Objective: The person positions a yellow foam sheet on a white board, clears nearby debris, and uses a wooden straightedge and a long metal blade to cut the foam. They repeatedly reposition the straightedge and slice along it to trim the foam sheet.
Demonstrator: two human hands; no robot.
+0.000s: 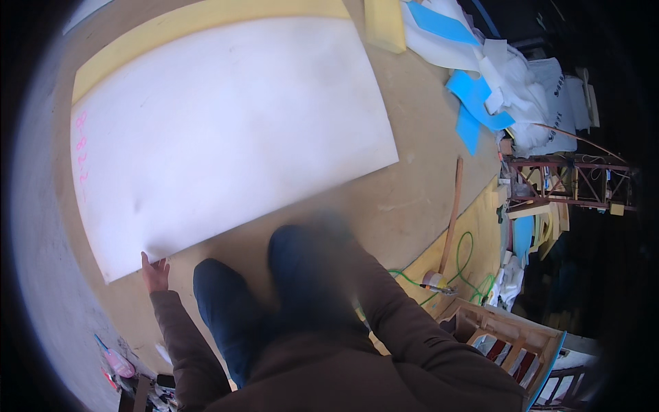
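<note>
A large white foam sheet (233, 123) lies over the brown board-like surface, its near edge slanting up toward the right. My left hand (156, 273) is closed at that near edge, close to the sheet's left corner. One digit rests on top of the sheet while the others go to its edge, partly hidden. Along the far side a yellow foam layer (206, 12) shows from under the white one. My right arm reaches forward beside my knees, and its sleeve runs into a dark blur near the sheet's edge. The right hand's fingers cannot be made out there.
Blue foam strips (473, 96) and white wrapping (528, 103) are heaped at the far right, beside a yellow foam block (384, 26). A brown strip (453, 213), green cord (467, 254) and roll (435, 280) lie right. A wooden crate (504, 329) stands near right.
</note>
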